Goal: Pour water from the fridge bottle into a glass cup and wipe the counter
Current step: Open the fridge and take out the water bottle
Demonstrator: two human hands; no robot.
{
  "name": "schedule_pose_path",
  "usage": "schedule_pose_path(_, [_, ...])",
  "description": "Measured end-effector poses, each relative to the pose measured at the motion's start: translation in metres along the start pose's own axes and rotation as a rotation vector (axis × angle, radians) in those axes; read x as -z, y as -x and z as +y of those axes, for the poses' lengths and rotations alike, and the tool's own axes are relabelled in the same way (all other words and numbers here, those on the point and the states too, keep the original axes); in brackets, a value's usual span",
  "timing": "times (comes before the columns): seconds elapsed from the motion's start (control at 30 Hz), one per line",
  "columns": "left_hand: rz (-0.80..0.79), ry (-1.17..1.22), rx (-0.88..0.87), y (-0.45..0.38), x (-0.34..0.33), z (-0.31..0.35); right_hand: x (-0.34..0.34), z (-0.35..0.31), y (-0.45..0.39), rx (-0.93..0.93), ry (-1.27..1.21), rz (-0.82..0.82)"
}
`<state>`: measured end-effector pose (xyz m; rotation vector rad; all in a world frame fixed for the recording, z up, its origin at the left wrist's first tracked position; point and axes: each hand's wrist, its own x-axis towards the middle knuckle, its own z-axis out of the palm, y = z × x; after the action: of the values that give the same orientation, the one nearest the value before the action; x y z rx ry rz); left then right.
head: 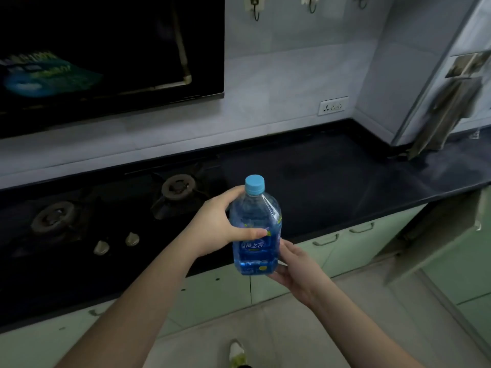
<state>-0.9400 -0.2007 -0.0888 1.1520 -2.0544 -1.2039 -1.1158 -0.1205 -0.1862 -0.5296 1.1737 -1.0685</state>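
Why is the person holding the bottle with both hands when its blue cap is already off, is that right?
Not quite: the blue cap is on the bottle. The head view shows it. Both the left hand and the right hand do hold it.

- The bottle (254,229) is clear blue plastic with a deeper blue label bearing white characters and small yellow marks.
- Its cap (254,183) is light blue.
- The tabletop (332,181) is glossy black.
- The cabinet doors (342,251) are pale green.
- The wall tiles (279,75) are pale grey-white.
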Motion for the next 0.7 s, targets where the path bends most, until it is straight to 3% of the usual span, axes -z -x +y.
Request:
schedule_pose_path(0.4, [-0.014,-0.075,-0.058,-0.108,0.012,-0.075,0.007,-0.015,-0.12,-0.035,-0.031,0.078])
schedule_pose_path(0.7, [0.043,-0.002,0.025,-0.172,0.007,-0.114,0.032,-0.037,-0.203,-0.064,0.001,0.084])
